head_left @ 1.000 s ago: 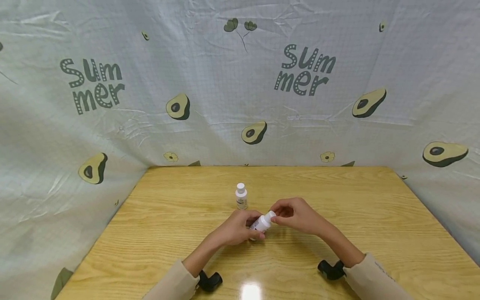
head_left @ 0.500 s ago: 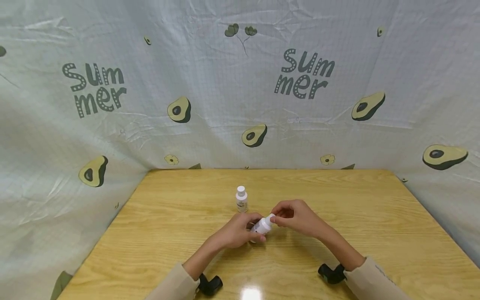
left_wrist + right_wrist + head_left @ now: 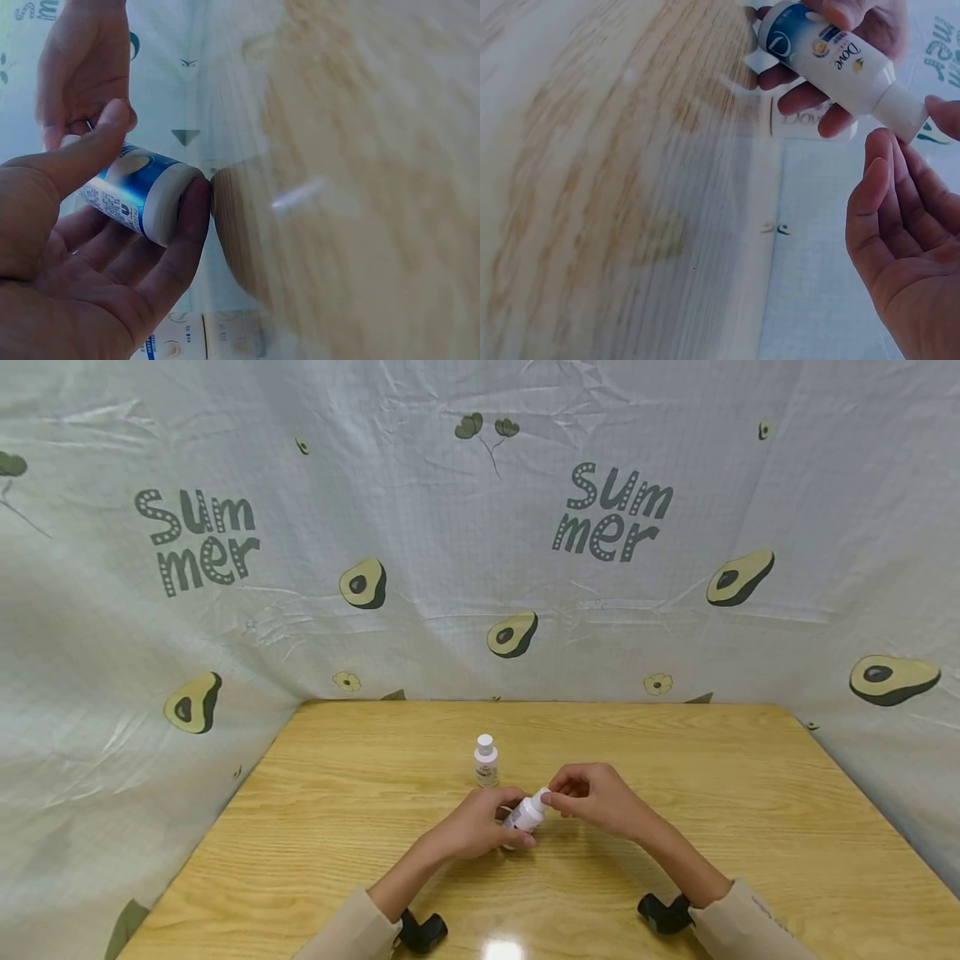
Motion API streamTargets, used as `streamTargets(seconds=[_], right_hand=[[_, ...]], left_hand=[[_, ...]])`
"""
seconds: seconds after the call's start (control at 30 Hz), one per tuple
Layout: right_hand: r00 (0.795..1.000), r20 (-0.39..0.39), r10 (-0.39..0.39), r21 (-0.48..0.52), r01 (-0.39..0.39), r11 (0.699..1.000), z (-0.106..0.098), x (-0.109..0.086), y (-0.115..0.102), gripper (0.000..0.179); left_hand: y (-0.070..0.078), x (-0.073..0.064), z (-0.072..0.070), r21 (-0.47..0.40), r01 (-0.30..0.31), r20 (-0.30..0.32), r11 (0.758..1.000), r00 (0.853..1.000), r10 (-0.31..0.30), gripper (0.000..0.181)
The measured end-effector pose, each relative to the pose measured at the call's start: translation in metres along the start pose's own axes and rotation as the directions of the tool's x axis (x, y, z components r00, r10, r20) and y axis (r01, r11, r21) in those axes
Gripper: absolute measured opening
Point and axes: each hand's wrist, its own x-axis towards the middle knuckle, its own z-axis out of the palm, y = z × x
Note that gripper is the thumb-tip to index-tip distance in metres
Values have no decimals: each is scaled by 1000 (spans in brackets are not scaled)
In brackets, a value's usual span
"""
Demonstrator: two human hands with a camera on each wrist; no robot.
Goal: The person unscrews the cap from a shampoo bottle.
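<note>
My left hand [image 3: 474,827] grips the body of a small white Dove bottle [image 3: 523,815], tilted with its cap end up and to the right. In the left wrist view, the blue band on the bottle [image 3: 139,184] shows near its base, with the fingers curled beneath and the thumb over it. A white cap [image 3: 901,112] is on the bottle's neck. My right hand [image 3: 600,797] pinches this cap between thumb and fingertips. Behind the left hand, a second white bottle [image 3: 486,763] stands upright on the table, its cap on.
The wooden table [image 3: 360,760] reaches back to a hanging cloth [image 3: 442,527] printed with avocados and lettering. This cloth also runs along both sides. A black wrist camera mount [image 3: 422,933] sits by the left sleeve, another mount [image 3: 664,913] by the right.
The head view has shifted slightly, so the scene sits a little lower. My right fingertips cover more of the cap than a second ago. The left hand keeps its grip on the bottle.
</note>
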Motion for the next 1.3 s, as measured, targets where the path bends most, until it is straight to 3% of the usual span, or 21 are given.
streamTargets(seconds=[0.37, 0.57, 0.97, 1.3], right_hand=[[999, 28, -36, 3, 36, 999, -1, 1, 1, 19], [1000, 6, -13, -36, 13, 999, -2, 2, 0, 21], [998, 57, -30, 18, 29, 999, 0, 0, 0, 19], [1000, 25, -8, -26, 9, 1000, -1, 1, 2, 21]], left_hand=[[-1, -1, -1, -47, -10, 18, 999, 1000, 10, 32], [-1, 0, -3, -47, -13, 23, 999, 1000, 14, 34], [-1, -1, -3, -39, -13, 31, 999, 999, 14, 34], [-2, -1, -1, -43, -24, 28, 999, 999, 25, 32]])
